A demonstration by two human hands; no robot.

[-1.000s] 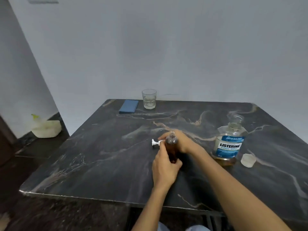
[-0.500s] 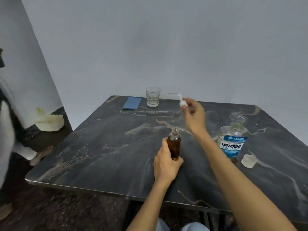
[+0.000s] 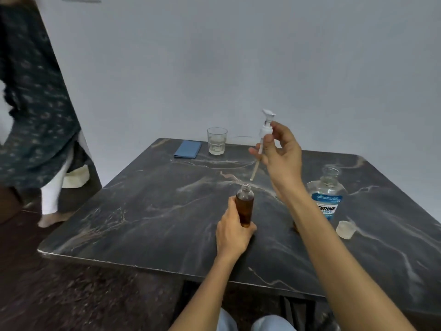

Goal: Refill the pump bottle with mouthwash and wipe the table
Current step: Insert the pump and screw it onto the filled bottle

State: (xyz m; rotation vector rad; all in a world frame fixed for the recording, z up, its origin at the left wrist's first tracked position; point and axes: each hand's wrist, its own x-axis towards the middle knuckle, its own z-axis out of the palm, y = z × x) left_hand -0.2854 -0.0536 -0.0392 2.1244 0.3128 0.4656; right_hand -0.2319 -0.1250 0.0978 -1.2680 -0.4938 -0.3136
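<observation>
The left hand (image 3: 235, 231) grips the pump bottle (image 3: 245, 204) upright on the table (image 3: 148, 211), steadying its open neck; the right hand (image 3: 281, 155) pinches the pump head (image 3: 265, 130) clear.

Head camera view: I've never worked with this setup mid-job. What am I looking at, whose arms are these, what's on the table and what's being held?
There is no machine here: the camera sits on a person's head, looking forward and down at their own bare arms. The left hand grips a small amber bottle standing open on the dark marble table. The right hand holds the white pump head in the air, its tube hanging clear above the bottle. To the right stands an uncapped mouthwash bottle with its cap lying beside it. At the far edge are a drinking glass and a folded blue cloth. Another person stands at left.
</observation>
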